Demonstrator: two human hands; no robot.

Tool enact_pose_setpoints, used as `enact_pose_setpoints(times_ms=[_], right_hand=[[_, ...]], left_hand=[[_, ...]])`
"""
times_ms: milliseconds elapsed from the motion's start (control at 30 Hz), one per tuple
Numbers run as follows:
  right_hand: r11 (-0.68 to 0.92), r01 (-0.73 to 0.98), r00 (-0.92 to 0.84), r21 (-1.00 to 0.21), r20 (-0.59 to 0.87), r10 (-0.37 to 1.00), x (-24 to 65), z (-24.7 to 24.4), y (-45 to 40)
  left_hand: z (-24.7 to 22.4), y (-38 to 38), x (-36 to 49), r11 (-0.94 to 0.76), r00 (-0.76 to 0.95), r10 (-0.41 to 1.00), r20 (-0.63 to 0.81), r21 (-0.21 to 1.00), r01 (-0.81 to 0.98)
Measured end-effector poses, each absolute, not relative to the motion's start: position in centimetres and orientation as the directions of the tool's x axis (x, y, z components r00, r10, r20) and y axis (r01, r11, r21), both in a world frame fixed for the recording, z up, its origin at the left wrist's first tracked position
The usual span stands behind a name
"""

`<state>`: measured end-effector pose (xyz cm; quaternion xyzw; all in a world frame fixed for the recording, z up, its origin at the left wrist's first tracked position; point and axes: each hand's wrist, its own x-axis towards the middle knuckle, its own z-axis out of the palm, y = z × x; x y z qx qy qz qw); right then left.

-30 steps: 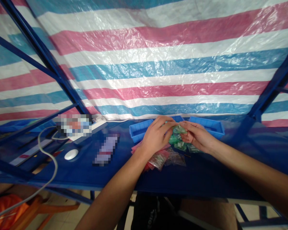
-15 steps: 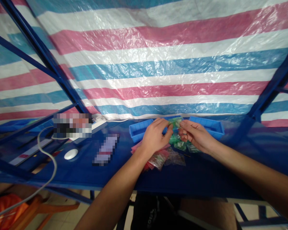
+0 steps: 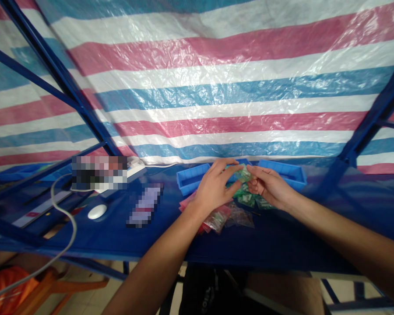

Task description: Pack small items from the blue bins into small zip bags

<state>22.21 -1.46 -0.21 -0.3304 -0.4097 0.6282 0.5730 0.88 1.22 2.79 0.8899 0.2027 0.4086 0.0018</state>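
Fingers of the R hand [image 3: 272,186] are closed in a pinch, thumb against the bent fingers, & they have hold of one small green bag [image 3: 243,174] by its near side. This bag is btw the two hands, raised above the other bags. Fingers of the L hand [image 3: 212,186] are spread in a curve, thumb well apart from forefinger, w/ the bag in front of this gap; if their tips touch it, I cannot tell.

Just below the fingers lies a pile of green bags [image 3: 247,200], partly covered by the R hand. Under the L wrist are pink & red bags [image 3: 218,220], & beside them, nearer to the person, some clear bags [image 3: 243,217]; contents are too small to tell. A thin dark stick [image 3: 256,214] is below the R fingers, near the clear bags.

Behind the fingers stand blue bins: left bin [image 3: 191,179] beside the L hand, middle bin [image 3: 244,162] partly hidden, right bin [image 3: 287,173] beyond the R hand. Farther left of the L fingers, on the blue table [image 3: 276,245], are a blurred flat obj. [image 3: 145,204] & a white mouse-shaped obj. [image 3: 97,211].
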Motion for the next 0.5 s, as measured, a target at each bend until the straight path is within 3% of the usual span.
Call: enact_pose_setpoints(times_ms=[267, 500], right_hand=[[0.023, -0.412, -0.125, -0.911, 0.081, 0.989, 22.14, 0.00, -1.51], [0.105, -0.371, -0.144, -0.923, 0.168, 0.975, 22.09, -0.11, -1.78]], left_hand=[[2.66, 1.54, 0.85, -0.917, 0.532, 0.349, 0.772, 0.164, 0.364], [2.42, 1.37, 0.91, -0.883, 0.508, 0.423, 0.751, 0.215, 0.418]])
